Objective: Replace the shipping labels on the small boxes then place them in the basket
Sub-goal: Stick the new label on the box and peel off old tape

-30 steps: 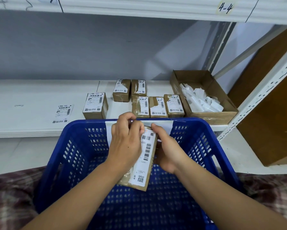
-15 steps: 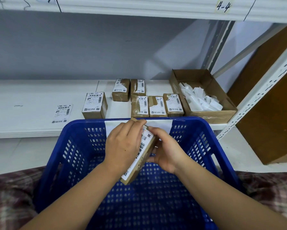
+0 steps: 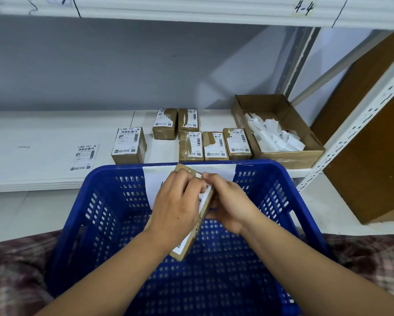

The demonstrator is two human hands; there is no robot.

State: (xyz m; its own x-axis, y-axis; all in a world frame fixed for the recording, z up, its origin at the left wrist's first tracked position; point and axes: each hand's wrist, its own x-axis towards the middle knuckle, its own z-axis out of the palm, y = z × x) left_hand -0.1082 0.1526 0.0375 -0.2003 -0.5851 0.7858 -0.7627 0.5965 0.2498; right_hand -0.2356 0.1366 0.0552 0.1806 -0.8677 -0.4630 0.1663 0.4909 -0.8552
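Observation:
Over the blue basket (image 3: 104, 215) I hold a small brown box (image 3: 187, 245) with a white barcode label, tilted on edge. My left hand (image 3: 177, 206) lies over its labelled face with fingers curled at the top corner. My right hand (image 3: 230, 204) grips the box from the right side and its thumb and fingertip pinch at the label's top corner. Much of the label is hidden under my left hand. Several labelled small boxes (image 3: 214, 145) stand on the white shelf behind the basket. A loose shipping label (image 3: 84, 156) lies flat on the shelf to the left.
An open cardboard box (image 3: 289, 156) holding crumpled white label scraps sits on the shelf at the right. A white slotted upright (image 3: 351, 133) and a brown board (image 3: 374, 133) stand further right. A white paper patch (image 3: 155, 179) covers the basket's far wall. Plaid cloth lies under the basket.
The box has turned more edge-on and risen slightly toward the basket's far rim. My left hand slid over the label face, and both hands' fingertips have met at the top corner.

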